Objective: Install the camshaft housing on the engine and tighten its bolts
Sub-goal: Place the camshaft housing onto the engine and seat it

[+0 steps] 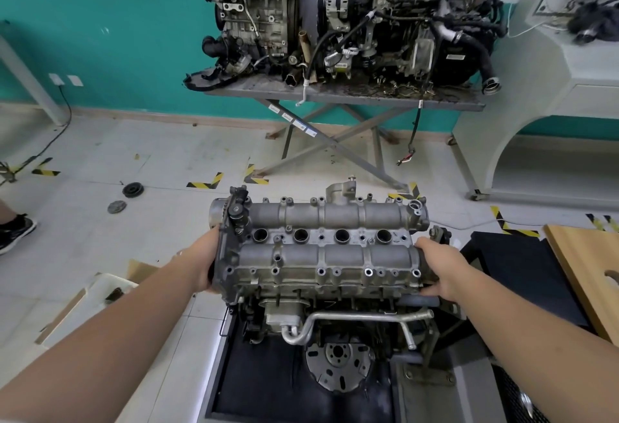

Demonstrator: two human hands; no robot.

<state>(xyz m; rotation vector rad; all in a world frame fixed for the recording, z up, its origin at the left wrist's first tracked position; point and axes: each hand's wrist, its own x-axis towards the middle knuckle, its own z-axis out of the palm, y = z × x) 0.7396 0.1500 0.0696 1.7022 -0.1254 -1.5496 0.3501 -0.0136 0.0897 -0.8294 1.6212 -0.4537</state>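
At frame centre, the left hand and right hand are gripping the camshaft housing's ends, seating it on the engine; bolts probably come next.

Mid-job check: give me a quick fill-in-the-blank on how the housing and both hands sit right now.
1. The left hand holds the camshaft housing at the end that carries the ____ sprocket cover.
2. The right hand holds the ____ end of the housing.
3. Between the two cam tubes runs a row of ____ round plug wells.
4. The bolt holes along the near edge look ____ of bolts.

Missing words: black; opposite; four; empty
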